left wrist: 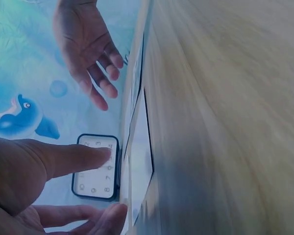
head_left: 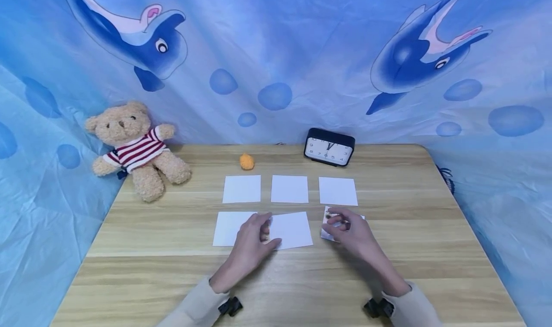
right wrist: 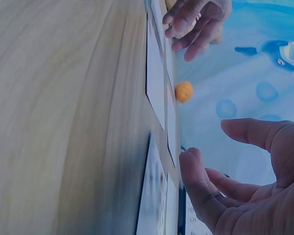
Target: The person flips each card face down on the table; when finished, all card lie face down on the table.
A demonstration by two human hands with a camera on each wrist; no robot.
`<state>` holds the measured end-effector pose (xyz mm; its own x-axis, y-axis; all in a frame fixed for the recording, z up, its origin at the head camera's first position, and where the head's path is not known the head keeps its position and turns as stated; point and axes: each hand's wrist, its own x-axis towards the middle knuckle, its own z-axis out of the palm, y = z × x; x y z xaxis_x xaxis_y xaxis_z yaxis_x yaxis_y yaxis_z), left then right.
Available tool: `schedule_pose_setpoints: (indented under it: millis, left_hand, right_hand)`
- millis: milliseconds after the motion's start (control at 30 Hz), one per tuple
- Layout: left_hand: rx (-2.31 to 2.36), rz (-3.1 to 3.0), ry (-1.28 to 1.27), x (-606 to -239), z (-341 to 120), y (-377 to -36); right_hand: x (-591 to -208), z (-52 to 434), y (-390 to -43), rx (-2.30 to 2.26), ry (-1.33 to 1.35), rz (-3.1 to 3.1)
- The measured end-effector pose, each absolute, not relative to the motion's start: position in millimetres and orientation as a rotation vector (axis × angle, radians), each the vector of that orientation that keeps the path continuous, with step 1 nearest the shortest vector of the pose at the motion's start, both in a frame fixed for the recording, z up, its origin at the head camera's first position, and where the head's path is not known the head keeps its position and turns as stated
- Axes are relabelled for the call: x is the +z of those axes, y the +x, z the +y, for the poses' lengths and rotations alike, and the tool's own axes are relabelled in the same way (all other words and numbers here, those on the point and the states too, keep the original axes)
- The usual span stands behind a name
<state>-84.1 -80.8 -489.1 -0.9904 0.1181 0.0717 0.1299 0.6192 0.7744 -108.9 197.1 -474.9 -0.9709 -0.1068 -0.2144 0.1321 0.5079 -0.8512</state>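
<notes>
Wooden table [head_left: 172, 269] bore six cards in two rows of three. Left hand [head_left: 252, 241], fingers loosely spread and holding nothing, rested over the seam between the front-left card [head_left: 226, 227] and front-middle card [head_left: 295, 229]. Right hand [head_left: 351, 233], fingers relaxed and open, lay over the printed card [head_left: 327, 219] at the front right; whether it touched could not be told. Alarm clock [head_left: 329, 147] stood at 12 o'clock from that card; teddy bear [head_left: 133, 147] at 10 o'clock, small orange ball [head_left: 247, 161] between.

Left hand [head_left: 252, 236] on white card [head_left: 290, 230], right hand [head_left: 351, 231] over printed card [head_left: 328, 223]
</notes>
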Motion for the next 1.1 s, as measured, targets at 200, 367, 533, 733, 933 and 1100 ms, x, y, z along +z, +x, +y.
schedule_pose_setpoints:
  millis: [200, 367, 533, 733, 933, 1100]
  left_hand:
    - [-1.53, -2.765, -0.34, -488, -67, -88]
    - [-1.687, -2.768, -0.427, -487, -54, -94]
    - [-1.794, -2.79, -0.475, -489, -41, -100]
    - [-1.914, -2.813, -0.455, -493, -22, -107]
    - [-1.914, -2.857, -0.472, -494, -5, -113]
    - [-1.903, -2.906, -0.433, -492, 5, -120]
  right_hand:
    - [-473, 215, -105, -1.4, 0.036, 2.587]
    - [-474, 228, -102, -1.408, 0.033, 2.623]
    - [-474, 239, -97, -1.409, 0.09, 2.624]
    - [-474, 249, -92, -1.403, 0.16, 2.592]
    - [-478, 259, -86, -1.433, 0.193, 2.554]
    - [-482, 262, -84, -1.462, 0.231, 2.498]
